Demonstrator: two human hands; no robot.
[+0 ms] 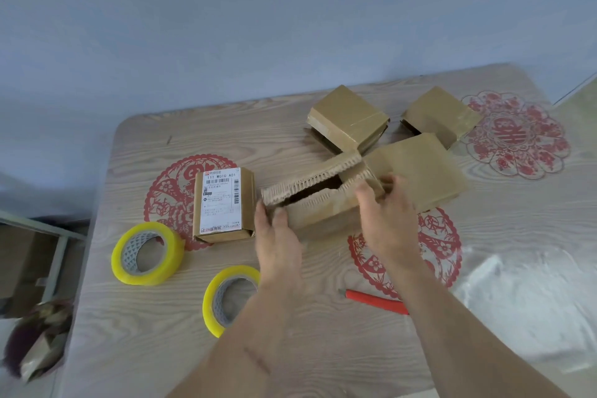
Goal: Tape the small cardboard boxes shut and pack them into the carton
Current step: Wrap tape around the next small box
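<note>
Corrugated open box (339, 200) sits mid-table, just right of the labelled box (223, 203). Left hand (274, 236) pinches its near-left flap edge; right hand (384, 213) has its fingers curled over the right flap. Likely light, with flaps that crease easily and ragged edges: grip at the flap folds. Tape rolls (147, 254) near left.

Centre of the wooden table (323, 349), the carton (371, 191) lies with its torn, corrugated flaps part open, a dark gap showing between them. Left of it, well apart, a small brown box (223, 205) lies flat, white shipping label facing up, end flaps closed. Behind the carton, two more small boxes: the nearer one (349, 119) sits tilted just beside the carton's far corner, clear tape across its top; the other (441, 115) lies further right.
</note>
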